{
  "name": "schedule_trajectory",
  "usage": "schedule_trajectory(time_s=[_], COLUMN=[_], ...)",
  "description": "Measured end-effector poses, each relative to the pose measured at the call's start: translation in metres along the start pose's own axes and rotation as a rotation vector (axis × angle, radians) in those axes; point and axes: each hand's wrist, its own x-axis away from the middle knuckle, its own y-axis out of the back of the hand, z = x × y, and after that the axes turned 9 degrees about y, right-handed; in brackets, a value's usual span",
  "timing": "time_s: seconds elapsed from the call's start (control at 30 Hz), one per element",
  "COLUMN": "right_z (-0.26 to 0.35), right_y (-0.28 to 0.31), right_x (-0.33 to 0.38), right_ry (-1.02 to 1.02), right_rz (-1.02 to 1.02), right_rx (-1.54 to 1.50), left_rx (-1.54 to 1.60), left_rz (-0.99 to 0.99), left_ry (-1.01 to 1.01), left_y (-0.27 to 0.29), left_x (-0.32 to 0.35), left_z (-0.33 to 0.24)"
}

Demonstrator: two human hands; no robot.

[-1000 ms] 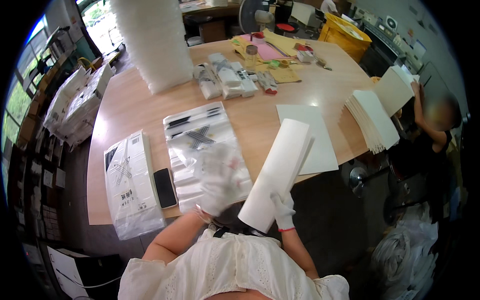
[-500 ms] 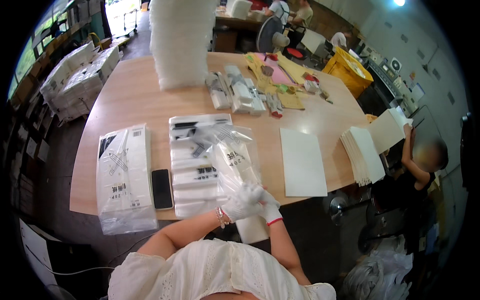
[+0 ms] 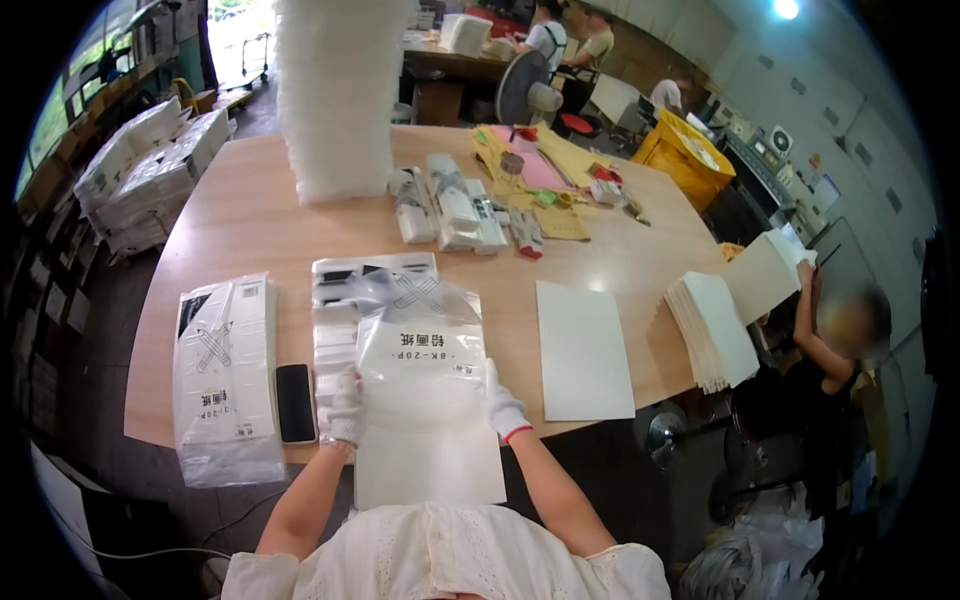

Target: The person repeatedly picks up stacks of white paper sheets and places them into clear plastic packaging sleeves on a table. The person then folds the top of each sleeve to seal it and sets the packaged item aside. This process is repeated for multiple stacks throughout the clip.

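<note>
Over table edge (image 3: pixel 152 428): paper stack (image 3: pixel 430 455), long axis pointing forward.

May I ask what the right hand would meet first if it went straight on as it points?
The right hand would likely meet the bag over the paper, though depth is unclear.

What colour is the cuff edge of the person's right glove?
The cuff edge is red, seen best in the head view.

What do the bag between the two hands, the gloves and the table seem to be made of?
Bag: probably thin, glossy plastic film; it is see-through and wrinkled.
Gloves: matte, apparently knitted fabric; soft-looking surface, fibre unclear.
Table: wood or wood-look laminate, smooth satin finish; brown, with soft reflections.
</note>
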Motion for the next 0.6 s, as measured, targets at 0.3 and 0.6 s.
schedule_trajectory(time_s=[0.3,0.6], right_z=[-0.041,-0.111], right_y=[-0.045,-0.066], right_x=[0.190,0.196], right_ry=[0.457,0.293], right_rz=[-0.268,0.237], right_rx=[-0.219,-0.423], left_rx=[-0.641,-0.545], left_rz=[0.473,0.292], left_ry=[-0.250,-0.114], left_y=[0.046,0.055], left_x=[0.179,0.192], left_z=[0.000,-0.005])
